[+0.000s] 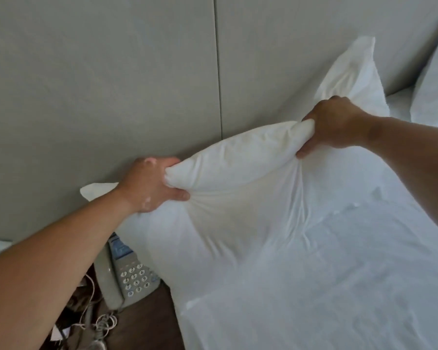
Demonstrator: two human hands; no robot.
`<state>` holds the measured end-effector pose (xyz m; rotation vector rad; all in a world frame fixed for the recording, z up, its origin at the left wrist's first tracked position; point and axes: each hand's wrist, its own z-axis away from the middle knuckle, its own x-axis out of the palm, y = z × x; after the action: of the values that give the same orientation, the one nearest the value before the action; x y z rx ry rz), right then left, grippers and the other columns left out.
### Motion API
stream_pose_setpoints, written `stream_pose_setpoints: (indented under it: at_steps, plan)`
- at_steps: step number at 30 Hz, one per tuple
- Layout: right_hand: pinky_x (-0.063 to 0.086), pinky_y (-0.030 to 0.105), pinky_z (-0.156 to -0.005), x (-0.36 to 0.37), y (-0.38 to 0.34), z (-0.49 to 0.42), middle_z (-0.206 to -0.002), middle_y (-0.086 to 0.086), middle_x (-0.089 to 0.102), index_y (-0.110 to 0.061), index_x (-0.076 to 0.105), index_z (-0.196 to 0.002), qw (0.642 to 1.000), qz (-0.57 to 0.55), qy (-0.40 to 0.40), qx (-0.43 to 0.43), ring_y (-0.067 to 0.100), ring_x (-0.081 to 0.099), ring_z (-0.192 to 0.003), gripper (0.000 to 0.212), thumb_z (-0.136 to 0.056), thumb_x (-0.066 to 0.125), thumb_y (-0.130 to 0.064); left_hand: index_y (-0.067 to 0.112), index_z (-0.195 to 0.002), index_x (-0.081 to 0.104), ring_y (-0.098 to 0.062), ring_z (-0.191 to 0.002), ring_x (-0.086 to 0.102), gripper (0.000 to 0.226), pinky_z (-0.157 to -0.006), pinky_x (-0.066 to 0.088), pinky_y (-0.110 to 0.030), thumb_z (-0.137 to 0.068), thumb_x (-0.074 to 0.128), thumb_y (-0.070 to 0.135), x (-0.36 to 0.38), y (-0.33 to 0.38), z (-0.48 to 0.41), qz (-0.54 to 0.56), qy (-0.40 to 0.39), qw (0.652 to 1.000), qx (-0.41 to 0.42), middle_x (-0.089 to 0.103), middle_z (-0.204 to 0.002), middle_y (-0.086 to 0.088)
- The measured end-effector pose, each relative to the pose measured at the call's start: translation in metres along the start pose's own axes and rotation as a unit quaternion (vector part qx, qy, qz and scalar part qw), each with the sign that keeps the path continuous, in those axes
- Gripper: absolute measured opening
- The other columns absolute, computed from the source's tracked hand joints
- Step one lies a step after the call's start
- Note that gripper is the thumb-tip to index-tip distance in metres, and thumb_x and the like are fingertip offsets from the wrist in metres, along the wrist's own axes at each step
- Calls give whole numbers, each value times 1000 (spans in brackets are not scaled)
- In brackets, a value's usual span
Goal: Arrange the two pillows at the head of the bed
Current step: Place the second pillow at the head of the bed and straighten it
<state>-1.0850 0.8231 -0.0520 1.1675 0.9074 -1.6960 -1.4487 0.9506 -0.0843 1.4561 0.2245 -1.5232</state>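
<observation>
White cotton fills most of the view: a pillow point(240, 178) held up over the head end of the bed point(326, 286), close against the grey padded headboard point(99, 84). The left hand point(151, 185) is clenched tight on the pillow's left top corner, fabric bunched between thumb and curled fingers. The right hand point(335, 123) is likewise closed in a fist on the upper edge further right, gathering the case into a twist, so the pillow hangs stretched between the two hands with creases fanning down from each grip. Its lower part lies on the bed's white sheet near the left edge of the bed. A pointed flap of pillowcase point(354, 72) stands up behind the right hand against the headboard, and another white tip point(96, 192) shows just behind the left wrist.

A second pillow point(435, 79) leans at the head of the bed toward its far right corner, well apart from both hands.

The only legible writing is on a grey telephone point(127, 274) on the dark wooden nightstand point(162, 322) beside the bed's left edge, below the left forearm: its keypad shows digits 1 to 9 and 0. A label above the keys is too blurred to read. Tangled cords point(101, 322) lie beside the telephone.
</observation>
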Motion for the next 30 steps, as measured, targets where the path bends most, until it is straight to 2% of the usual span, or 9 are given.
stream_pose_setpoints:
  at_steps: [1, 3, 6, 8, 14, 17, 22, 27, 30]
  plan:
    - [42, 39, -79, -6, 1, -4, -71, -6, 65, -30, 73, -76, 1000, -6, 15, 6, 29, 58, -87, 51, -47, 89, -69, 34, -99, 70, -17, -89, 65, 43, -63, 39, -10, -66, 96, 41, -6, 3, -4, -10, 12, 1000, 4, 69, -84, 15]
    - [47, 41, -84, -16, 3, -12, -79, 1, 70, -28, 77, -85, 999, -17, 45, 24, 31, 58, -90, 57, -47, 90, -68, 33, -100, 71, -14, -83, 59, 42, -59, 36, -7, -67, 94, 45, -17, 10, -11, -33, 39, 999, 12, 59, -77, 22]
    - [47, 47, -92, -23, 6, -21, -86, 10, 70, -24, 77, -90, 997, -4, 73, 39, 37, 58, -94, 61, -48, 90, -66, 24, -107, 77, -26, -91, 70, 49, -71, 44, -30, -67, 92, 49, -26, 14, -27, -77, 81, 993, 36, 77, -92, 2]
    - [45, 49, -95, -21, 9, -26, -92, 12, 72, -23, 78, -94, 996, -8, 78, 46, 39, 58, -99, 63, -49, 91, -64, 24, -110, 78, -30, -96, 71, 52, -79, 50, -35, -66, 92, 50, -27, 15, -35, -96, 99, 990, 41, 80, -99, -4]
    - [36, 45, -87, 24, 12, -47, -96, -7, 64, -43, 69, -111, 998, 39, 29, 33, 31, 58, -107, 64, -55, 80, -72, 27, -128, 71, -31, -104, 71, 65, -80, 49, -31, -71, 90, 49, 4, -1, -48, -104, 71, 992, 23, 79, -114, -4]
    - [36, 49, -96, 39, 11, -57, -116, -1, 63, -46, 57, -134, 997, 76, 10, 23, 31, 52, -120, 85, -56, 78, -72, 25, -124, 71, -35, -98, 72, 62, -78, 51, -34, -71, 89, 50, 19, -6, -51, -122, 81, 989, 13, 79, -110, -9]
    - [35, 51, -101, 36, 17, -58, -128, 4, 60, -44, 50, -144, 996, 79, -9, 31, 32, 47, -127, 97, -56, 79, -73, 24, -128, 68, -36, -100, 71, 69, -82, 56, -38, -70, 88, 55, 19, -6, -51, -139, 81, 987, 8, 78, -112, -10]
    - [29, 58, -110, 27, 16, -43, -124, 5, 57, -41, 52, -142, 995, 94, 13, 29, 34, 45, -128, 87, -63, 80, -68, 23, -134, 63, -35, -103, 70, 77, -87, 57, -42, -72, 83, 63, 10, -2, -42, -150, 65, 986, 12, 76, -114, -10]
    - [20, 62, -117, 15, 19, -27, -148, 4, 47, -38, 44, -150, 996, 85, 18, 35, 30, 32, -144, 83, -76, 78, -55, 18, -137, 56, -36, -105, 69, 79, -85, 56, -40, -78, 74, 68, 3, -4, -25, -180, 74, 981, 17, 74, -116, -12]
